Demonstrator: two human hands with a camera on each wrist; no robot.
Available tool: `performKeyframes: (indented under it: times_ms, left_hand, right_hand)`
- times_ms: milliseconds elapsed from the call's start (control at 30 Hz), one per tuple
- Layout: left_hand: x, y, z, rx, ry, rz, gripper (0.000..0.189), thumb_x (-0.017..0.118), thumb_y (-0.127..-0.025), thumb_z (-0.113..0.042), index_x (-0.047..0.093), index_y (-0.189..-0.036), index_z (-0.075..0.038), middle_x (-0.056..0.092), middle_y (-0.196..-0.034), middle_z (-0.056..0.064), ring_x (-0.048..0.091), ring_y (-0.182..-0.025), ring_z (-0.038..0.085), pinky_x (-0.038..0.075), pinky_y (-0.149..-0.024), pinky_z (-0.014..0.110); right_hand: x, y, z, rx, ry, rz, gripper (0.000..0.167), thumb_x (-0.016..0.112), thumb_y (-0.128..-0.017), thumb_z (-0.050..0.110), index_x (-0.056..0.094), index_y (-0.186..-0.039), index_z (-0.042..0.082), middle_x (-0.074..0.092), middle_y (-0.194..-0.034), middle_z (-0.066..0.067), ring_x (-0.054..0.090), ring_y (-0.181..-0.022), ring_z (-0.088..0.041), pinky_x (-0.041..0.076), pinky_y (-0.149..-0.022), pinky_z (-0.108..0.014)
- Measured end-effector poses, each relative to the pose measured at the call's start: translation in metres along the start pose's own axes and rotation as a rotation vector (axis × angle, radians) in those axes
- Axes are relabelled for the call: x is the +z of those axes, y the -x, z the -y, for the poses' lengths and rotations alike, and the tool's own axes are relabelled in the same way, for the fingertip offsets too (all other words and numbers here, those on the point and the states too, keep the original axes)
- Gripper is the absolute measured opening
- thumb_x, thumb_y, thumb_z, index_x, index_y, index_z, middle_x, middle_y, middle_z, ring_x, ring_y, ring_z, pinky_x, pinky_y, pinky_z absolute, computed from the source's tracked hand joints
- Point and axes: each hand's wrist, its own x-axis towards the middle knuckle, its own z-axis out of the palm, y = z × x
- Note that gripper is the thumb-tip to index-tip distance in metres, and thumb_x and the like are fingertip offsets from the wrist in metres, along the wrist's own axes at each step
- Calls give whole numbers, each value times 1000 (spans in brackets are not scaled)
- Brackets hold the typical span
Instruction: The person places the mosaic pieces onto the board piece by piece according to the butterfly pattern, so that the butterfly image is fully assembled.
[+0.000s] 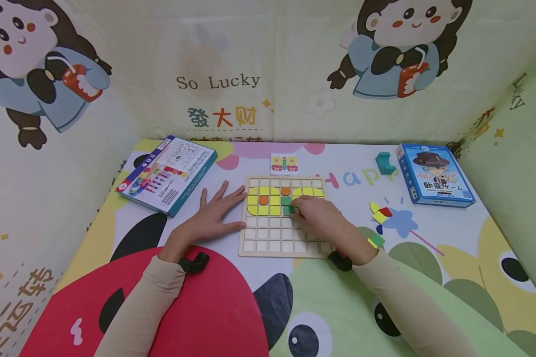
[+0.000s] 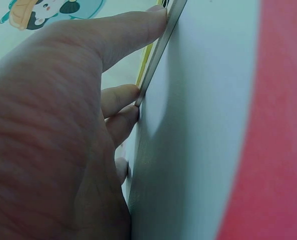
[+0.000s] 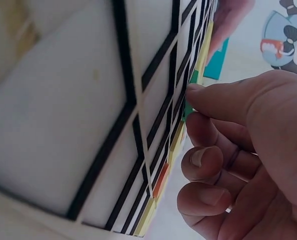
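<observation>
A wooden grid board (image 1: 274, 233) lies on the table, its upper rows partly filled with yellow tiles (image 1: 274, 210), orange round tiles (image 1: 263, 200) and green tiles (image 1: 286, 201). My left hand (image 1: 216, 215) is spread at the board's left side, fingertips and thumb touching the board edge (image 2: 161, 47). Over the board's upper middle, my right hand (image 1: 318, 218) pinches a green tile (image 3: 189, 107) between thumb and index finger, low against the grid. The other right fingers are curled. That hand hides several right-hand cells. Behind the board lies a small pattern card (image 1: 284, 163) with a butterfly-like figure.
Loose coloured tiles (image 1: 379, 217) lie right of the board, with a green tile (image 1: 377, 240) by the right wrist. A teal block (image 1: 385, 163) stands near a blue game box (image 1: 437, 176). Another box (image 1: 167, 173) lies at back left.
</observation>
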Motion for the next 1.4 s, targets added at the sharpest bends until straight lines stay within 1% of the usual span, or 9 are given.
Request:
performKeyframes:
  times_ms: [133, 333, 467, 600, 767, 867, 1000, 1133, 1400]
  left_hand:
    - [-1, 1, -1, -5, 0, 0, 91, 69, -91, -62, 31, -168, -31, 20, -180, -5, -8, -169, 34, -20, -123, 76]
    - [-1, 1, -2, -11, 0, 4, 92, 69, -91, -62, 30, -168, -31, 19, -180, -6, -8, -169, 34, -21, -124, 75]
    - [0, 1, -1, -10, 0, 3, 92, 69, -91, -62, 30, -168, -32, 19, -180, -5, -8, -169, 34, -20, -123, 76]
    - [1, 1, 0, -4, 7, 3, 91, 70, -92, -62, 31, -168, -32, 19, -180, -6, -8, -169, 34, -21, -123, 76]
    - [1, 0, -1, -4, 10, 5, 90, 70, -92, -62, 31, -168, -32, 19, -180, -6, -8, -169, 33, -21, -123, 75]
    - [2, -1, 0, -5, 0, 3, 90, 69, -92, -63, 31, -168, -32, 19, -180, -6, -8, -169, 33, -20, -123, 76]
    - [1, -1, 0, -3, -9, 1, 91, 67, -92, -64, 30, -168, -33, 19, -180, -7, -8, -169, 33, -20, -124, 75]
    - [1, -1, 0, 0, -8, 0, 91, 68, -92, -64, 30, -168, -33, 19, -180, -6, -7, -169, 33, -20, -124, 75]
    - [1, 1, 0, -1, -10, 0, 92, 68, -91, -64, 29, -169, -33, 19, -180, -7, -8, -169, 32, -20, -124, 75]
  right_hand:
    - [1, -1, 2, -18, 10, -11, 26, 75, -100, 24, 75, -121, 10, 71, -95, -1, 62, -84, -17, 56, -74, -32]
    - [1, -3, 6, -27, -7, -3, 25, 74, -100, 24, 75, -120, 10, 66, -88, 1, 59, -81, -16, 50, -69, -28]
    - [1, -2, 3, -20, -27, 2, 31, 75, -99, 25, 73, -126, 11, 69, -92, 0, 60, -82, -16, 52, -70, -29]
    - [-5, 5, -7, 25, -57, -1, 34, 76, -99, 27, 73, -129, 12, 71, -94, -1, 59, -81, -17, 53, -71, -31]
    - [-17, 25, -31, 137, -108, 0, 42, 77, -98, 29, 71, -135, 10, 67, -83, -2, 56, -73, -18, 49, -61, -28]
    - [-24, 42, -51, 194, -132, 2, 46, 76, -98, 30, 68, -138, 8, 67, -83, -4, 56, -71, -16, 50, -59, -25]
    - [-33, 65, -82, 251, -131, -4, 46, 76, -98, 31, 67, -136, 5, 71, -92, -8, 58, -74, -17, 52, -62, -25]
    - [-37, 86, -107, 301, -108, -26, 43, 76, -98, 30, 69, -130, 3, 72, -91, -10, 58, -78, -20, 49, -63, -27]
    - [-35, 111, -138, 369, -108, -5, 38, 77, -97, 28, 72, -121, -1, 72, -90, -10, 59, -80, -22, 48, -61, -28]
